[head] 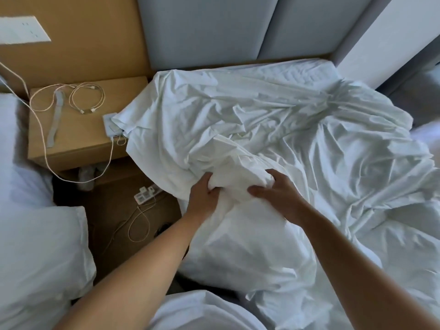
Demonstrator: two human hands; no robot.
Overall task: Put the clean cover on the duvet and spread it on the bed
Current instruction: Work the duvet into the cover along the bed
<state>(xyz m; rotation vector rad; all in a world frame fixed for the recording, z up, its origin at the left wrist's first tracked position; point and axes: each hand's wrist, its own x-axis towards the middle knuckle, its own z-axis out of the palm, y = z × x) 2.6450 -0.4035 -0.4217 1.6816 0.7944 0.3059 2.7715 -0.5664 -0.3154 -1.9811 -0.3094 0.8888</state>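
left hand [204,198], right hand [278,196] gripping duvet [238,172]

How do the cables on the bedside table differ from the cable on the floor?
The cables on the bedside table lie in neat round coils on a raised wooden top; the cable on the floor lies in loose loops lower down, running from a white power strip. Both are thin and pale.
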